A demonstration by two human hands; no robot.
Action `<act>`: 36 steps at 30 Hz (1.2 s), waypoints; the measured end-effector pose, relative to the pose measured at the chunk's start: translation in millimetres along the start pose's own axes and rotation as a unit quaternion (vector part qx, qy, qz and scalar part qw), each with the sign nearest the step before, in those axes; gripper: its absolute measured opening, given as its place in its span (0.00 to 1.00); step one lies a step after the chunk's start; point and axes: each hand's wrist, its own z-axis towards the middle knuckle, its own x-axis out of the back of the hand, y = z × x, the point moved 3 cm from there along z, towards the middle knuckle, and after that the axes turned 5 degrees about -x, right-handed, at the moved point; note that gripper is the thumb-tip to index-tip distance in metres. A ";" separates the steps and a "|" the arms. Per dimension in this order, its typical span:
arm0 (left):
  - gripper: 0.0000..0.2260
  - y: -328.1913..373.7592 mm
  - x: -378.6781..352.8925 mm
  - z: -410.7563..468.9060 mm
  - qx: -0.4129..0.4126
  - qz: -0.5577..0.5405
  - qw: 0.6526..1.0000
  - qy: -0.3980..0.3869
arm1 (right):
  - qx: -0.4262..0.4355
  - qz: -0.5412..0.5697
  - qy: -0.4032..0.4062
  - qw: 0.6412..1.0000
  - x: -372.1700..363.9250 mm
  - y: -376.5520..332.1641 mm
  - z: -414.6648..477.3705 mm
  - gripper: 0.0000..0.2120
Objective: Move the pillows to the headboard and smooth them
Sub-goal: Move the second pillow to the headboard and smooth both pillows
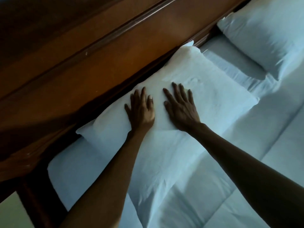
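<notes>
A white pillow (205,83) lies lengthwise against the brown wooden headboard (98,66). My left hand (141,111) rests flat on its middle with fingers spread, palm down. My right hand (181,109) lies flat beside it, a little to the right, fingers also spread on the pillow. Neither hand grips anything. A second white pillow (266,32) sits further along the headboard at the upper right, apart from the first.
A white quilted duvet (246,162) covers the bed below and to the right of the pillows. Bare sheet (230,63) shows between the two pillows. The bed's wooden corner post (37,195) stands at the lower left, with pale floor beside it.
</notes>
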 end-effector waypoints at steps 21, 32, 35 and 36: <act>0.30 -20.1 -51.1 6.7 -0.010 0.124 0.991 0.049 | -0.320 0.037 0.001 0.947 26.7 107.3 104.8 0.36; 0.29 -4.1 -41.9 -4.6 -0.025 0.096 0.995 0.033 | -0.054 -0.008 0.042 0.998 -6.0 85.5 -37.2 0.30; 0.30 2.0 -39.2 -5.9 -0.015 0.085 0.996 0.018 | -0.168 -0.008 0.027 0.985 -0.5 135.5 -51.5 0.32; 0.30 5.3 -36.7 -7.3 -0.013 0.078 0.997 0.021 | -0.225 0.015 0.007 0.974 2.8 147.6 -54.5 0.32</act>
